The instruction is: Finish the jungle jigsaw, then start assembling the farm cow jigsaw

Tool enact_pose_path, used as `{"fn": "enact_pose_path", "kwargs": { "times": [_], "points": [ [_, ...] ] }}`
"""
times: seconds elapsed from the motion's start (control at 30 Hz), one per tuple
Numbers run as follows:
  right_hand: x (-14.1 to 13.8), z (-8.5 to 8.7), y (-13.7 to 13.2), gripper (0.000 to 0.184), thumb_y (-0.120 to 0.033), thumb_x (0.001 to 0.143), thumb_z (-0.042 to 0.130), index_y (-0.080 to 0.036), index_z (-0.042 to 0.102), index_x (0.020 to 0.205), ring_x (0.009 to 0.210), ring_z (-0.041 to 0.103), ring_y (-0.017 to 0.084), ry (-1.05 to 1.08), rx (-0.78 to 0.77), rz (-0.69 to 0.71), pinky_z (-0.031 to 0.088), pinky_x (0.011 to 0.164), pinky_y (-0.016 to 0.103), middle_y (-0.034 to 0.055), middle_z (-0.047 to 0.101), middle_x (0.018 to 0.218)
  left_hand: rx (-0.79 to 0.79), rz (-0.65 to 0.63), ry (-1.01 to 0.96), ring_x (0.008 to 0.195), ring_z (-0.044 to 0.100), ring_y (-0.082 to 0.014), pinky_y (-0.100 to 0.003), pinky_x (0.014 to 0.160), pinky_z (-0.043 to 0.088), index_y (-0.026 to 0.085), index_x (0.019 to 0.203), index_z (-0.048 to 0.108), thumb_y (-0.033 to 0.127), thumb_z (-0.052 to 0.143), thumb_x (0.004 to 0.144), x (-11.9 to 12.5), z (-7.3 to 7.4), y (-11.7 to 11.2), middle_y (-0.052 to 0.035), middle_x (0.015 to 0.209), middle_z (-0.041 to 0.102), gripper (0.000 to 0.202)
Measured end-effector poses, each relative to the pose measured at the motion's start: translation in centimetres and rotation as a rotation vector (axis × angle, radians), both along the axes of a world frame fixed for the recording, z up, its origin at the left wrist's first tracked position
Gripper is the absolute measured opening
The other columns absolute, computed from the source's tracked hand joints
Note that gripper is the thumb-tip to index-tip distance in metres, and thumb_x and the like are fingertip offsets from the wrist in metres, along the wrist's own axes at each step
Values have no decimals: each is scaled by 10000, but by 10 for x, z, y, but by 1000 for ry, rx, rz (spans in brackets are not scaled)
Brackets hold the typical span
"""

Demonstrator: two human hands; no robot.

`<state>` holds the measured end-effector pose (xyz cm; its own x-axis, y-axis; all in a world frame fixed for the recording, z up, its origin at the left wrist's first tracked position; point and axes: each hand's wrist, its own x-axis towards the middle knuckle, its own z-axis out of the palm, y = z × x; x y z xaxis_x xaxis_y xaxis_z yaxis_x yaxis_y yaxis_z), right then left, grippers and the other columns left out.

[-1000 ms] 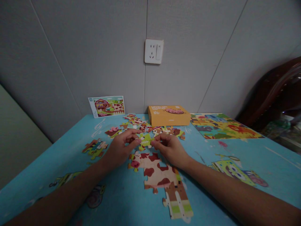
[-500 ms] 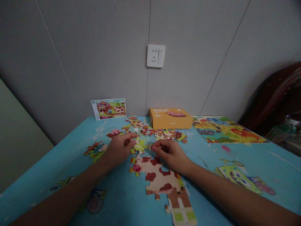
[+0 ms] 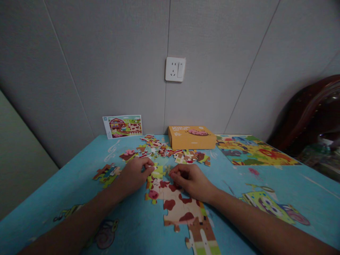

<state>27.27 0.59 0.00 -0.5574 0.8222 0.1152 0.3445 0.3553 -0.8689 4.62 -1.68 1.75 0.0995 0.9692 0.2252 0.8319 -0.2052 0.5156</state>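
My left hand [image 3: 136,176] is closed in a pinch, thumb and forefinger at the left edge of a light green puzzle piece [image 3: 158,172] with a white pattern. That piece lies against the top of the cow's head [image 3: 156,184] in a partly joined jigsaw. My right hand [image 3: 191,180] is closed too, its fingertips just right of the green piece and above the cow's back. Whatever those fingertips hold, if anything, cannot be made out. The joined cow body [image 3: 183,209], cream with brown patches, runs down to a brown piece with white legs [image 3: 200,230].
Loose pieces [image 3: 159,147] are heaped behind my hands, and a small cluster [image 3: 107,173] lies left. A yellow puzzle box [image 3: 192,138] and a farm picture card [image 3: 123,126] stand by the wall. A finished animal puzzle [image 3: 255,150] lies at right on the blue cartoon tablecloth [image 3: 231,219].
The green piece has come closer to the cow's head, closing the small gap, with my left hand moving along. My right hand has barely shifted. The whole view has tilted slightly upward.
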Motion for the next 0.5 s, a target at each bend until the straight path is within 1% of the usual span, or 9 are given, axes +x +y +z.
{"fn": "enact_pose_path", "kwargs": {
  "times": [0.1, 0.17, 0.23, 0.27, 0.33, 0.4, 0.5],
  "points": [
    [0, -1, 0, 229, -341, 893, 536, -151, 651, 836, 506, 468, 88, -20, 13, -4, 339, 475, 211, -13, 586, 596, 33, -4, 45, 885, 630, -226, -352, 827, 438, 170, 857, 700, 257, 568, 843, -1, -4, 2, -45, 861, 721, 158],
    [0, 2, -2, 219, -322, 893, 532, -151, 656, 833, 511, 479, 91, -36, 28, 7, 347, 477, 211, -10, 596, 604, 48, -25, 80, 941, 621, -240, -379, 888, 425, 173, 859, 706, 264, 578, 850, -2, -6, 3, -54, 912, 729, 157],
    [0, 7, -4, 186, -292, 879, 553, -153, 672, 845, 521, 491, 95, -73, 84, 13, 362, 489, 217, -5, 611, 627, 54, -46, 115, 961, 617, -248, -400, 923, 413, 174, 854, 714, 258, 588, 852, -2, -7, 4, -58, 933, 728, 151],
    [0, 9, -5, 163, -280, 865, 579, -156, 684, 857, 540, 503, 99, -98, 138, 16, 377, 507, 224, 0, 623, 657, 55, -55, 130, 964, 616, -251, -408, 930, 410, 175, 853, 718, 254, 593, 852, -2, -7, 4, -60, 935, 726, 148],
    [0, 13, -8, 144, -270, 839, 631, -168, 711, 902, 625, 545, 119, -135, 287, 44, 428, 585, 248, 20, 642, 751, 61, -68, 149, 970, 612, -257, -418, 931, 412, 176, 853, 724, 253, 596, 857, -3, -7, 4, -64, 933, 717, 150],
    [1, 16, -10, 172, -272, 839, 654, -181, 727, 966, 781, 588, 152, -142, 426, 118, 472, 727, 285, 49, 651, 874, 68, -77, 165, 966, 605, -263, -425, 924, 416, 175, 852, 727, 261, 599, 864, -3, -8, 4, -69, 924, 706, 155],
    [1, 16, -13, 215, -269, 856, 653, -176, 725, 1035, 982, 582, 193, -161, 531, 215, 455, 909, 336, 89, 641, 1038, 77, -76, 184, 970, 594, -273, -438, 929, 411, 166, 874, 720, 263, 623, 853, -4, -11, 5, -77, 933, 694, 139]
  ]
}}
